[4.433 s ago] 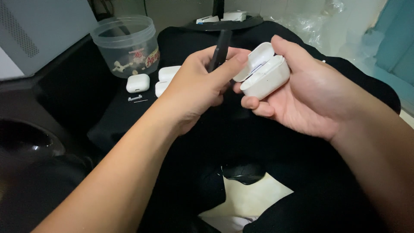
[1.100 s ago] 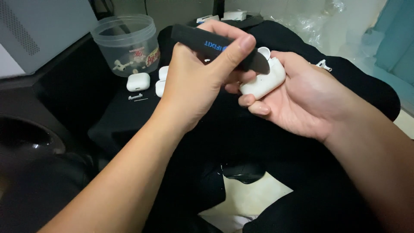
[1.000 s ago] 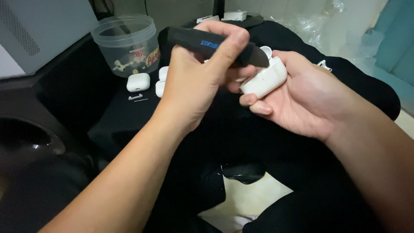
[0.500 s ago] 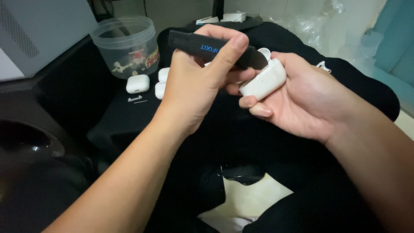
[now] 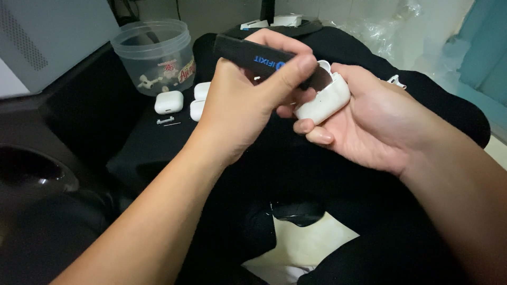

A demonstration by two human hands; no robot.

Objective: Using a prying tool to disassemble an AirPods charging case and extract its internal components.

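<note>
dim room | light from upper right | soft shadows | slight blur, edges dark

A small white earbud case (image 5: pixel 323 100), rounded and glossy, was held up over the black cloth, lying on its side at a slant with its lid swung open at the upper end. A flat black prying tool (image 5: pixel 264 59) with blue lettering on its handle was laid across the top of it, near level, its wide dark tip set at the case's open mouth, touching the rim. The case's inside could not be made out.
</note>
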